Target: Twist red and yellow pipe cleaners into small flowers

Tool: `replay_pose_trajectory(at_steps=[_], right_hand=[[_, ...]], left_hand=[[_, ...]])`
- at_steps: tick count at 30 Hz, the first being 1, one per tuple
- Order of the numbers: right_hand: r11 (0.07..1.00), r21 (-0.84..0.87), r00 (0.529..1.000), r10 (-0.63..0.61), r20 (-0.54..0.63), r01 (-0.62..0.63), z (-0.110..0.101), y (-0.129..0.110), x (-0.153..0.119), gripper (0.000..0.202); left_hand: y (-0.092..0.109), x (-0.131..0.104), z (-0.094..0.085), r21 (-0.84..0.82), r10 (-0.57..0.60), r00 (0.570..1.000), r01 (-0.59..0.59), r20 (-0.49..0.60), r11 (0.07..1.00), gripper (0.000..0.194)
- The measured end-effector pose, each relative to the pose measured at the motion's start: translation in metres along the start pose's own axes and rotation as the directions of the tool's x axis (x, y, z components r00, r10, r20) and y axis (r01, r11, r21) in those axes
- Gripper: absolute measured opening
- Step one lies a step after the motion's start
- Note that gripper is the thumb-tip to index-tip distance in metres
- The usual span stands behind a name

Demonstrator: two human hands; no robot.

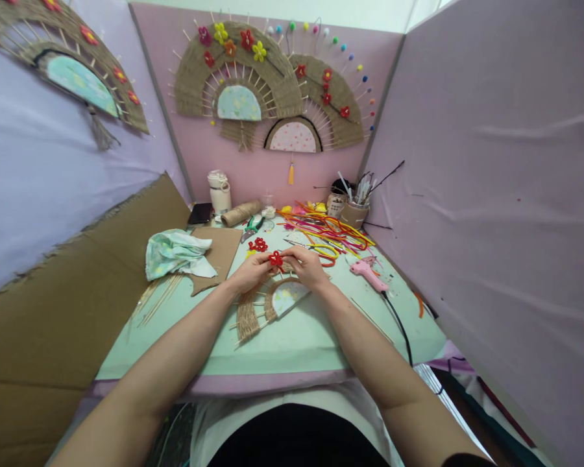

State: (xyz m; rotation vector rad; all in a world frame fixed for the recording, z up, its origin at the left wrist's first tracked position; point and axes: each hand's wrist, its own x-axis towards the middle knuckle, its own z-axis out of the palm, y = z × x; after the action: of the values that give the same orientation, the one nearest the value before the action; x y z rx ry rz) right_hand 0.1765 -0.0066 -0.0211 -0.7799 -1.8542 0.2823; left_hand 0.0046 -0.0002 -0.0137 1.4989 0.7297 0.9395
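Both hands meet over the middle of the table around a red pipe-cleaner flower [276, 259]. My left hand [251, 271] pinches it from the left, and my right hand [305, 264] has its fingertips closed at the flower's right edge. Below them lies a half-round fan of twine and sticks [248, 318], with a pale patterned cloth centre [287, 296]; the hands hide part of its top. More red flowers [257, 244] rest just behind my left hand, beside a bit of yellow.
A pink glue gun [368, 275] with a black cord lies right. Scissors [325, 250] and colourful pipe cleaners [331, 230] sit behind. At left are crumpled cloth [175, 254], cardboard [219, 253] and thin sticks [163, 298]. Pliers [253, 227], twine roll [242, 213] and bottle [219, 192] stand farther back.
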Motion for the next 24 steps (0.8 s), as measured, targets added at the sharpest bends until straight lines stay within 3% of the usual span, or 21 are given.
replay_pose_trajectory(at_steps=[10,18,21,24], right_hand=[[0.999,0.016,0.999,0.04,0.002,-0.04,-0.0003,-0.002,0.0007,0.013],[0.948,0.187,0.96,0.273,-0.056,-0.258,-0.0039,0.0008,0.0044,0.028],[0.917,0.265,0.951,0.309,0.003,-0.299,-0.0051,-0.0006,0.0055,0.024],[0.891,0.307,0.943,0.317,0.103,-0.333,-0.0056,-0.0035,0.0059,0.023]], left_hand=[[0.0005,0.0005,-0.0042,0.112,0.053,0.998,-0.057,0.039,0.992,0.027],[0.0033,0.0032,-0.0104,0.429,0.234,0.972,-0.214,0.006,0.877,0.015],[0.002,0.0027,-0.0102,0.385,0.207,0.977,-0.208,0.045,0.899,0.017],[-0.0001,0.0005,-0.0087,0.223,0.07,0.991,-0.094,0.114,0.97,0.025]])
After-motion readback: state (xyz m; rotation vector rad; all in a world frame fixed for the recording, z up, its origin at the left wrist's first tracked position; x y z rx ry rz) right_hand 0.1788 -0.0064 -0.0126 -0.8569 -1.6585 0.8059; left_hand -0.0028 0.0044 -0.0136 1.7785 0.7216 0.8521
